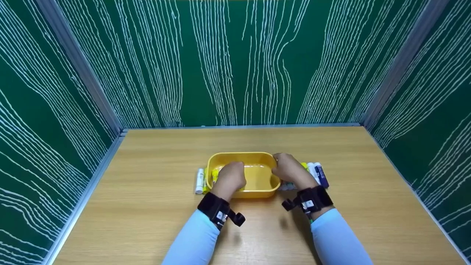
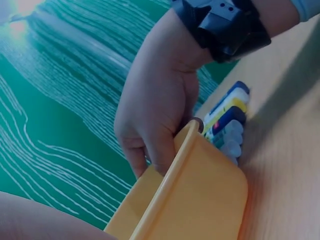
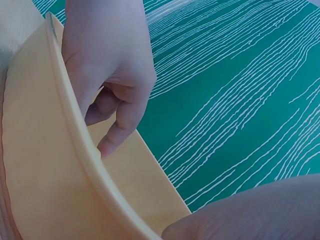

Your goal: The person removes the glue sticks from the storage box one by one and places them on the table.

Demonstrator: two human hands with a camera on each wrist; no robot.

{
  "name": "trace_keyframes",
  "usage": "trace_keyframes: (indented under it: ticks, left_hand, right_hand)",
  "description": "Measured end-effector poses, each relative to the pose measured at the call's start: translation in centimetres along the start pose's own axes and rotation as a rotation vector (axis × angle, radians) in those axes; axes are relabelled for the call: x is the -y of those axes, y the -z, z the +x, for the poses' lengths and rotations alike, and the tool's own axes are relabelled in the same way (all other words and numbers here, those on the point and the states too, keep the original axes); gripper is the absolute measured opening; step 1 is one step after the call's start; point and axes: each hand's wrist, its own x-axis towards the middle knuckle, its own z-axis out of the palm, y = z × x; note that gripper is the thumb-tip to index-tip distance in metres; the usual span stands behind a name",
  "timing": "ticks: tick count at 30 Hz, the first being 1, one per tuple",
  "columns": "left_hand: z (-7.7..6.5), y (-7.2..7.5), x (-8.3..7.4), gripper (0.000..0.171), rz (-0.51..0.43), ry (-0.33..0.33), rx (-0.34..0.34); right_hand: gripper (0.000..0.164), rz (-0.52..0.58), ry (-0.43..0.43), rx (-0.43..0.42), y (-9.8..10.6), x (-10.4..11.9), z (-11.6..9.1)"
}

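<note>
A yellow plastic basin [image 1: 259,176] stands on the table between both hands. My left hand [image 1: 231,176] reaches down inside it with curled fingers; in the right wrist view its fingertips [image 3: 104,149] meet a sliver of yellow at the near rim, a yellow glue stick mostly hidden there. Another yellow-topped glue stick [image 1: 215,175] leans inside the basin's left end. At the basin's right end my right hand [image 1: 290,169] grips the rim, fingers dipping inside in the left wrist view.
Left of the basin lie a white glue stick [image 1: 199,181] and a yellow one [image 1: 205,182]. Several more lie on the right, partly under my right arm, among them a dark blue glue stick [image 1: 321,175]. Green walls [image 1: 243,62] with white lines bound the wooden table [image 1: 154,165].
</note>
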Motion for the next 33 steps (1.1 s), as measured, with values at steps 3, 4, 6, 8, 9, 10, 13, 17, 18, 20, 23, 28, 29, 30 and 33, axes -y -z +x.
trace_keyframes:
  ticks: [3, 4, 6, 8, 9, 10, 13, 17, 18, 20, 23, 28, 29, 30, 33]
  left_hand:
    - [0.0, 0.0, 0.6, 0.027, -0.051, -0.008, -0.001]
    - [0.0, 0.0, 0.8, 0.028, -0.077, -0.007, 0.001]
    - [-0.1, 0.2, 1.2, 0.038, -0.157, 0.016, 0.015]
    - [-0.3, 0.5, 1.5, 0.048, -0.258, 0.062, 0.037]
    - [-0.3, 0.7, 1.7, 0.053, -0.302, 0.083, 0.043]
    - [-0.4, 1.0, 1.8, 0.057, -0.34, 0.104, 0.05]
    - [-0.6, 1.7, 2.6, 0.061, -0.428, 0.144, 0.058]
    - [-1.0, 3.0, 4.0, 0.062, -0.487, 0.133, 0.03]
    - [-1.1, 3.4, 4.4, 0.062, -0.497, 0.135, 0.021]
    - [-1.5, 4.2, 5.0, 0.063, -0.522, 0.149, 0.007]
    - [-2.1, 5.5, 5.8, 0.064, -0.547, 0.208, -0.013]
    - [-2.9, 7.2, 7.3, 0.063, -0.522, 0.297, -0.079]
    - [-3.0, 7.5, 7.7, 0.062, -0.504, 0.307, -0.09]
    - [-3.0, 7.6, 8.1, 0.061, -0.495, 0.315, -0.094]
    - [-3.0, 7.9, 9.5, 0.059, -0.465, 0.337, -0.099]
  right_hand:
    - [0.056, -0.003, -0.005, 0.001, 0.0, 0.0, 0.0]
    - [0.056, -0.003, -0.008, 0.002, 0.0, 0.0, 0.0]
    - [0.054, -0.005, -0.01, 0.005, -0.1, 0.0, 0.1]
    - [0.053, 0.001, -0.013, 0.004, -0.1, 0.0, 0.1]
    - [0.052, 0.001, -0.01, 0.004, -0.1, 0.0, 0.1]
    - [0.052, 0.001, -0.007, 0.003, -0.1, 0.0, 0.1]
    - [0.052, -0.004, 0.001, -0.004, -0.2, 0.0, 0.0]
    - [0.047, -0.026, 0.037, -0.029, -0.2, 0.0, 0.0]
    - [0.045, -0.028, 0.046, -0.031, -0.2, -0.1, 0.0]
    - [0.045, -0.03, 0.057, -0.035, -0.3, -0.1, 0.1]
    - [0.045, -0.034, 0.058, -0.031, -0.2, -0.2, 0.0]
    - [0.045, -0.032, 0.038, -0.017, -0.1, 0.0, 0.0]
    - [0.046, -0.025, 0.027, -0.012, -0.1, 0.0, 0.0]
    - [0.047, -0.02, 0.018, -0.006, -0.1, 0.1, 0.0]
    - [0.049, -0.007, -0.004, 0.007, 0.0, 0.2, 0.0]
